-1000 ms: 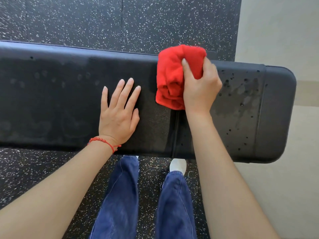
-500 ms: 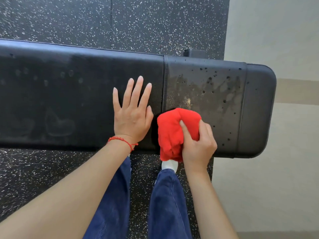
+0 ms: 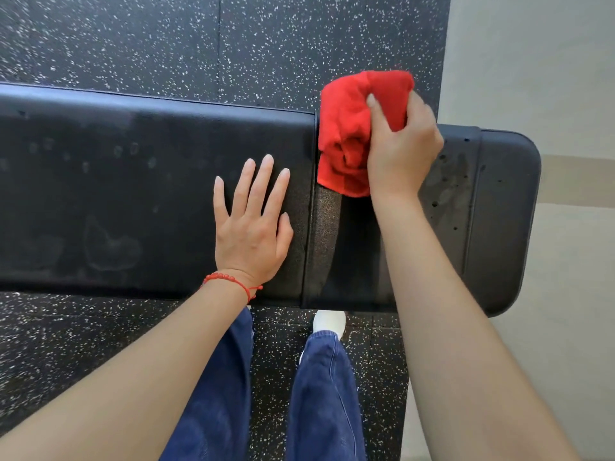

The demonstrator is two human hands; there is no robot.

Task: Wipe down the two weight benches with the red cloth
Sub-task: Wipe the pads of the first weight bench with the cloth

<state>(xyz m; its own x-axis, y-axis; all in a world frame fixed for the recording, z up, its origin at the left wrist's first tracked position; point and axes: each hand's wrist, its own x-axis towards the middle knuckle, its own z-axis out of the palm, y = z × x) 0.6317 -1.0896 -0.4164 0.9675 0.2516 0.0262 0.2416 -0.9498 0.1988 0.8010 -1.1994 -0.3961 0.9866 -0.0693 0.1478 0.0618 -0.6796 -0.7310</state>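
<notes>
A black padded weight bench [image 3: 133, 194] lies across the view from left to right, with a seam right of centre. My right hand [image 3: 404, 151] grips the bunched red cloth [image 3: 349, 134] at the bench's far edge, just right of the seam. The cloth hangs partly over that far edge. My left hand [image 3: 253, 224] rests flat with fingers spread on the pad left of the seam. Dark wet spots and smears show on the right pad section [image 3: 449, 188]. Only one bench is in view.
Black speckled rubber flooring [image 3: 199, 44] surrounds the bench. A pale beige floor [image 3: 549, 361] starts at the right, past the bench's rounded end. My legs in blue trousers [image 3: 319, 394] and a white shoe [image 3: 329, 321] stand at the near side.
My right hand has swept the red cloth from the bench's near edge up to its far edge. The left hand stays flat on the pad.
</notes>
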